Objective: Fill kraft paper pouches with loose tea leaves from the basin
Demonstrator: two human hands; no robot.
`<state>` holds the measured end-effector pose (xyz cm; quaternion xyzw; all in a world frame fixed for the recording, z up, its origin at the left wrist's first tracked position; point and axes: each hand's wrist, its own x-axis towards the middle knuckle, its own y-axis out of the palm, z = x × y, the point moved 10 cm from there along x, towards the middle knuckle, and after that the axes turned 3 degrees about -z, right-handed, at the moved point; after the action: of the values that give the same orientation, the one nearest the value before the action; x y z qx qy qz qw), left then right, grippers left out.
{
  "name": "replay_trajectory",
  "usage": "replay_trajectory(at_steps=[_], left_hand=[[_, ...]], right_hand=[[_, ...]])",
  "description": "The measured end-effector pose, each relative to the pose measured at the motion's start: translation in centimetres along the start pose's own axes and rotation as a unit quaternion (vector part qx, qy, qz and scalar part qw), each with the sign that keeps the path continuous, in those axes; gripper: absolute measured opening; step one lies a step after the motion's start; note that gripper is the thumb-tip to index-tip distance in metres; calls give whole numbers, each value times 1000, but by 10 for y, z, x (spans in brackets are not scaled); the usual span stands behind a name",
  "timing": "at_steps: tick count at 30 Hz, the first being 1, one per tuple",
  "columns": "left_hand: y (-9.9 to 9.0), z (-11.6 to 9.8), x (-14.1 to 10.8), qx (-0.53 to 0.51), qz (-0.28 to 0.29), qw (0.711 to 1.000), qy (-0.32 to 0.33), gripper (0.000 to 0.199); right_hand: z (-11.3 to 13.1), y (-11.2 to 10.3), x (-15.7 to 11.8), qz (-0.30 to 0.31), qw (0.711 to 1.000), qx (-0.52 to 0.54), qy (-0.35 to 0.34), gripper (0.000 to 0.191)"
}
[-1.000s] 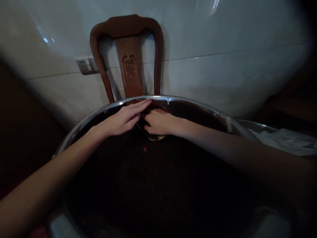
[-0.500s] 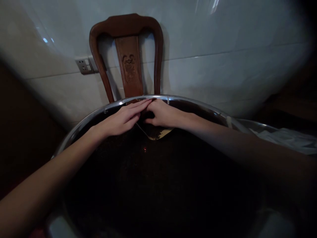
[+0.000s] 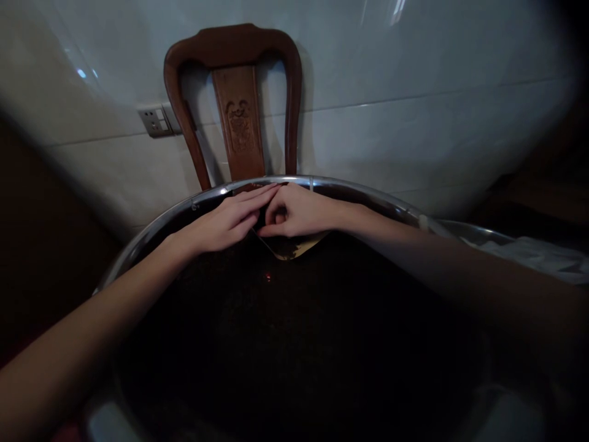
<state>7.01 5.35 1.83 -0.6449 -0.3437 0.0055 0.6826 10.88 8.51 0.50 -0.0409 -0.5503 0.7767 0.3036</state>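
1 open left hand (image 3: pixel 227 224), fingers straight, and 1 curled right hand (image 3: pixel 299 212) come together just above the frame's center; whether the right grip is closed on anything, I cannot tell. Beneath them a pale-edged piece (image 3: pixel 306 247) shows inside the dark round vessel (image 3: pixel 368 189). Upper left, 1 wooden chair (image 3: pixel 237 46) stands beyond; whitish cloth (image 3: pixel 534 258) lies at right.

Dim room; 2 small glare spots upper left; edges dark, blurred.
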Motion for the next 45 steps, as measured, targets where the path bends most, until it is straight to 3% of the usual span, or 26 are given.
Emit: replay_trajectory(at_steps=[4, 8, 12, 18, 23, 26, 28, 31, 35, 38, 42, 45], left_hand=[[0, -1, 1, -2, -1, 1000, 0, 55], [2, -1, 1, 2, 5, 1000, -11, 55], [3, -1, 0, 1, 5, 1000, -5, 55], [2, -1, 1, 5, 3, 1000, -1, 55], [3, -2, 1, -2, 3, 1000, 8, 56], [3, -2, 0, 0, 3, 1000, 8, 56], [2, -1, 0, 0, 3, 1000, 4, 55], [3, -1, 0, 0, 6, 1000, -2, 55], [3, -3, 1, -3, 7, 1000, 1, 56], [3, -3, 1, -3, 6, 1000, 2, 57], [3, -3, 1, -5, 3, 1000, 7, 57], [3, -3, 1, -8, 7, 1000, 2, 57]], right_hand=[[-6, 28, -11, 150, 986, 41, 62, 22], [-10, 41, -15, 205, 978, -23, 42, 15], [-17, 39, -11, 190, 976, -92, 43, 15], [-28, 16, -2, 70, 971, -223, 45, 21], [-18, 10, -1, 38, 987, -154, 17, 19], [-10, 13, -3, 60, 995, -72, 22, 16], [-8, 23, -7, 113, 992, -45, 31, 19], [-9, 36, -11, 172, 982, -68, 29, 21], [-22, 27, -7, 116, 979, -163, 41, 18], [-20, 22, -6, 102, 984, -141, 25, 19], [-10, 26, -9, 145, 989, -28, 20, 19], [-11, 41, -14, 207, 978, -21, 31, 22]])
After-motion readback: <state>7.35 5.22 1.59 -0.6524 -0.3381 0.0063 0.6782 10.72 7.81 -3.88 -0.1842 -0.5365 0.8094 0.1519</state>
